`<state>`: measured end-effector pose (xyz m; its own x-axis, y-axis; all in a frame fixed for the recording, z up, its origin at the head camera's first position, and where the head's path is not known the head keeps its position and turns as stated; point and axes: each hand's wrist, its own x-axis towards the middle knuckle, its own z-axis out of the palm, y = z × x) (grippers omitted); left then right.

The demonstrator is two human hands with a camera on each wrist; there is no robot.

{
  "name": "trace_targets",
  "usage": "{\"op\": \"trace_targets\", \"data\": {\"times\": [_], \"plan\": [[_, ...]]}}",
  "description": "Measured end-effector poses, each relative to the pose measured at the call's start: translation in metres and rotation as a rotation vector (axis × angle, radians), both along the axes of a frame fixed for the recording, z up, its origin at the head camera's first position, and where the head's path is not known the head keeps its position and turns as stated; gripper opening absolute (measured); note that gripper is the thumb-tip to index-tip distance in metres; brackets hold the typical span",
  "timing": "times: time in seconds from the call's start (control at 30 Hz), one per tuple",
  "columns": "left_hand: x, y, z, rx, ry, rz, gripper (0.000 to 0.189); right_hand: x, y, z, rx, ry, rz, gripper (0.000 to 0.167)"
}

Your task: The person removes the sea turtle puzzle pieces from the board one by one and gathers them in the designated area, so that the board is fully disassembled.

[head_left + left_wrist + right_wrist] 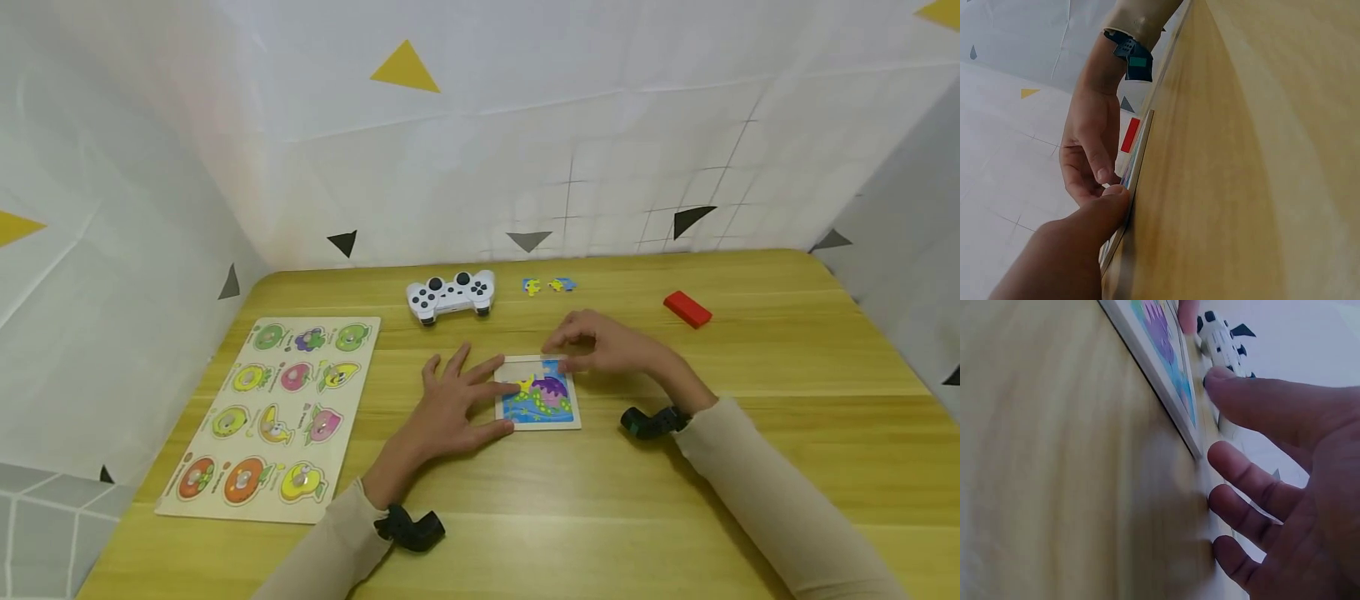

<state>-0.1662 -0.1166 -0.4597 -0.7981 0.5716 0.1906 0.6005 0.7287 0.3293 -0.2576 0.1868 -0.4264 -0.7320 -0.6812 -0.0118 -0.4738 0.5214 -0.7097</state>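
A small jigsaw puzzle in a pale square frame (538, 428) lies on the table, its picture a purple and green figure on blue. A bare strip shows at its upper left. My left hand (457, 404) is spread over the frame's left side, with a fingertip on the picture and the thumb at the lower left corner. At the upper right corner is my right hand (611, 346), its thumb tip by a blue puzzle piece (552, 367). In the right wrist view, the right thumb (1260, 403) and fingers stand apart, with no object visible between them.
Two loose puzzle pieces (532, 287) lie behind the frame. A white game controller (452, 297) sits at the back, a red block (687, 309) at back right. To the left lies a fruit peg board (277, 417). Patterned white cloth (465, 167) hangs behind the table.
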Motion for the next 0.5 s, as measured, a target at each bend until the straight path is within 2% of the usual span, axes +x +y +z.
{"op": "trace_targets", "data": {"times": [0.3,0.5], "plan": [[0.000,0.001,0.001,-0.006,-0.006,0.004,0.051,0.015,-0.006,0.002,0.083,0.150,0.079,0.029],[0.000,0.000,0.001,-0.003,-0.008,0.001,0.051,0.020,-0.009,0.005,0.104,0.159,0.091,0.028]]}}
